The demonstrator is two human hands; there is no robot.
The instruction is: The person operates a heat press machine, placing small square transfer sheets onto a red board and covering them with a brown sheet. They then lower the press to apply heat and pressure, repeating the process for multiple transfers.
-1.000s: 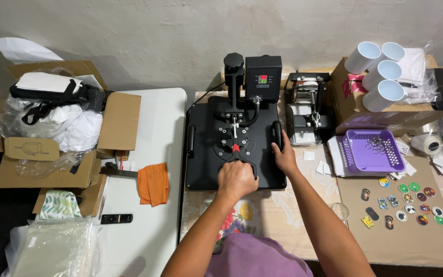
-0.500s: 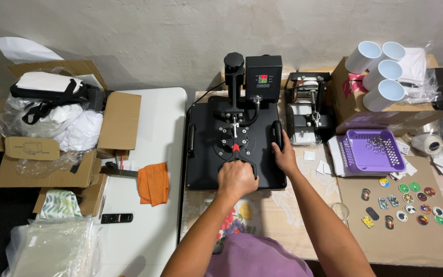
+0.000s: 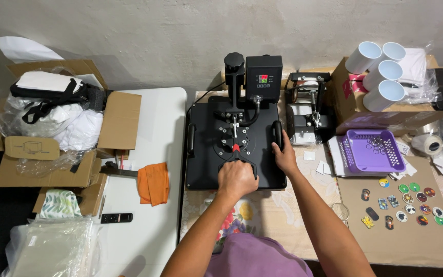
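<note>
Press [image 3: 234, 141]: matt black metal, smooth. Mugs [image 3: 380, 72]: glossy white ceramic. Tray [image 3: 373, 150]: purple perforated plastic. Boxes [image 3: 119, 120]: rough brown cardboard. Rag [image 3: 153, 183]: orange cloth. Desk [image 3: 160, 110]: smooth white.

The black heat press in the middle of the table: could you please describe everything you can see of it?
The heat press is a flat, square, matte black machine, apparently metal, lying closed on the patterned tablecloth. A column topped by a round knob rises at its back, beside a black control box with a small lit display. Side handles flank the top plate, which shows bolts and a red mark. The left hand grips the front handle; the right hand rests on its right edge.
</note>
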